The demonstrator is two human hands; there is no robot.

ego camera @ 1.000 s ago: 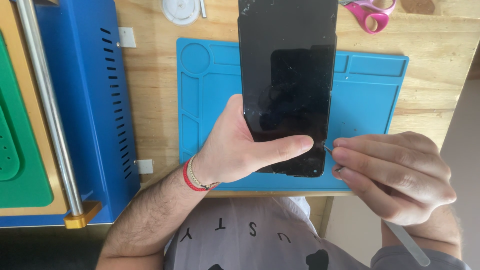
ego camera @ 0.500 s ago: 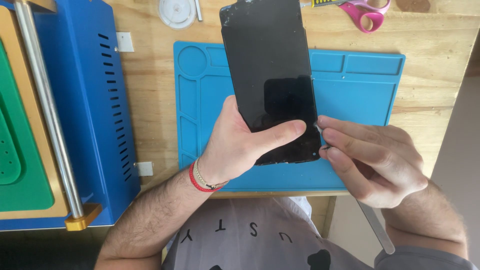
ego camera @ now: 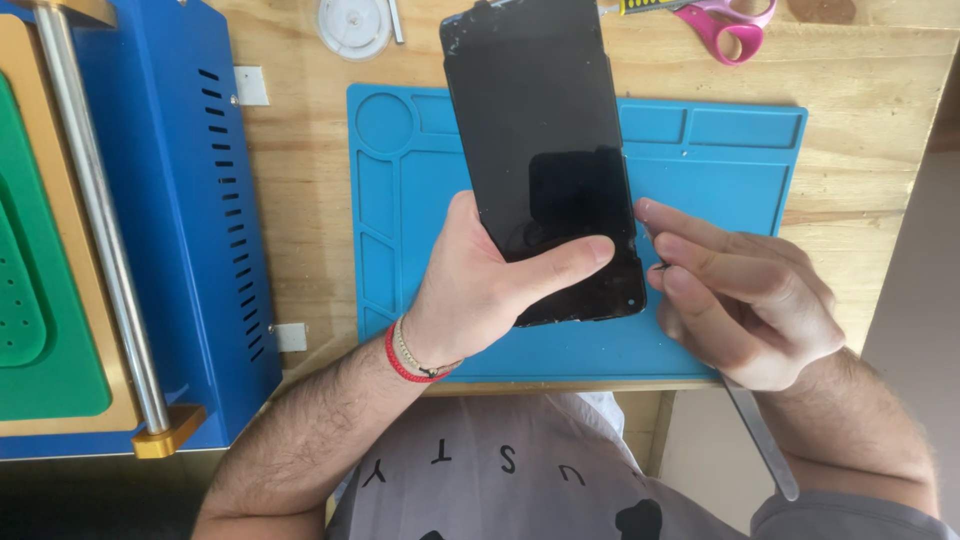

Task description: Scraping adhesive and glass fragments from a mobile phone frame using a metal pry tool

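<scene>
Black smartphone (glass chipped along the edges) held tilted above the blue silicone work mat, gripped in the left hand with thumb pressed across the screen. Right hand fingers pressed together, pinching a thin metal pry tool at the phone's right edge. Pink scissors on the wooden table beyond; blue machine off to the left.

The black phone runs off the top edge at twelve o'clock, and its back is hidden under the left hand. At four o'clock from it, the thin metal tool mostly vanishes inside the right hand, its tip too small to tell where it meets the phone. The pink scissors and blue machine are cropped at the edges.
</scene>
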